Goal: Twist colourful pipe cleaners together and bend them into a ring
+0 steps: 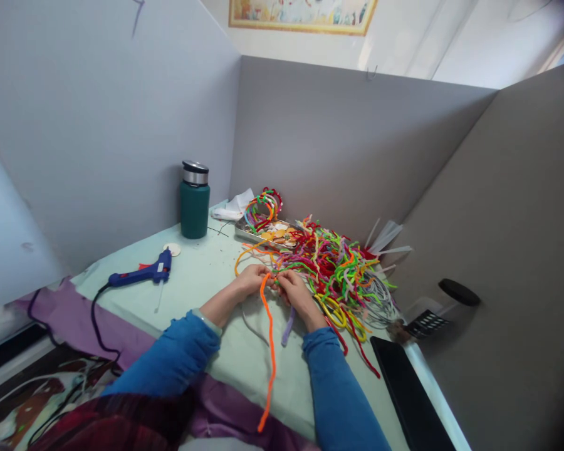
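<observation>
My left hand (252,280) is closed in a pinch on an orange pipe cleaner (271,351), whose long fuzzy end hangs down past the table's front edge. Fingertip to fingertip with it, my right hand (293,291) pinches the pipe cleaner's upper part. A small green bit shows between the fingertips; whether it is a separate piece I cannot tell. Behind my left hand curves a yellow-orange pipe cleaner (237,262). Under my right hand lies a lilac strip (288,327). A big tangled pile of coloured pipe cleaners (329,254) spreads just beyond my right hand.
A blue glue gun (143,273) with a cord lies at left, near a green bottle (194,207). Behind my hands, a metal tray (247,234) holds small discs and coloured rings. A black flat object (404,391) lies along the right edge. Grey partitions (348,138) enclose the table.
</observation>
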The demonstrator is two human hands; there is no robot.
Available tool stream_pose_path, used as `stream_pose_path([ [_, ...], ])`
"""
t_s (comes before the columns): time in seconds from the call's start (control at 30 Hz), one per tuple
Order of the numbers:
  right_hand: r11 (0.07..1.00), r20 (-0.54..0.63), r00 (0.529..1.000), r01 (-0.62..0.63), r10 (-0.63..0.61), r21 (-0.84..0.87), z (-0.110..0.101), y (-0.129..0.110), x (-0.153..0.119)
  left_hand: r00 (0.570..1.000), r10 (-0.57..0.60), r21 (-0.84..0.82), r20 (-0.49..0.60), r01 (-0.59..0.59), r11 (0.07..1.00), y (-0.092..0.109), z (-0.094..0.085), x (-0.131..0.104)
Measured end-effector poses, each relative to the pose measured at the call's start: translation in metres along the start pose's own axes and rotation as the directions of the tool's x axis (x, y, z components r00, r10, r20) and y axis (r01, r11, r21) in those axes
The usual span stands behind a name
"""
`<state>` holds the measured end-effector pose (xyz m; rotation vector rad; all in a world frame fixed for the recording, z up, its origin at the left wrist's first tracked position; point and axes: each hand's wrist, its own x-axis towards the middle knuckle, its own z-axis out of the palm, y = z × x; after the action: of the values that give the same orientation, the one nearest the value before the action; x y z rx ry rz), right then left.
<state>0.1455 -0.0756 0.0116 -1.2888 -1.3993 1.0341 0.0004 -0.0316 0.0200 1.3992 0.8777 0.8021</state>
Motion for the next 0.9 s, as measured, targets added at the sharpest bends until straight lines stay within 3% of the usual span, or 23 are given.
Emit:
stream_pose_path([
  [0.13, 0.999, 0.005, 0.999, -0.052, 0.052, -0.006, 0.001, 0.003, 0.001, 1.000, 0.000, 0.028, -0.013, 0.001, 1.000, -0.002, 0.002, 0.001],
  [0.4, 0.993, -0.082, 0.996, -0.035, 0.025, -0.115, 0.003, 0.006, 0.002, 0.998, 0.064, 0.122, -0.029, -0.060, 0.991, -0.007, 0.000, 0.002],
  [0.63, 0.994, -0.107, 0.994, -0.048, 0.037, -0.098, 0.006, 0.002, 0.000, 0.999, 0.049, 0.085, 0.008, -0.049, 0.995, -0.012, 0.000, 0.006],
  [0.9, 0.978, -0.199, 0.980, -0.023, -0.019, -0.208, 0.008, 0.002, 0.003, 0.997, 0.080, 0.135, -0.003, -0.079, 0.988, -0.007, 0.001, 0.002],
])
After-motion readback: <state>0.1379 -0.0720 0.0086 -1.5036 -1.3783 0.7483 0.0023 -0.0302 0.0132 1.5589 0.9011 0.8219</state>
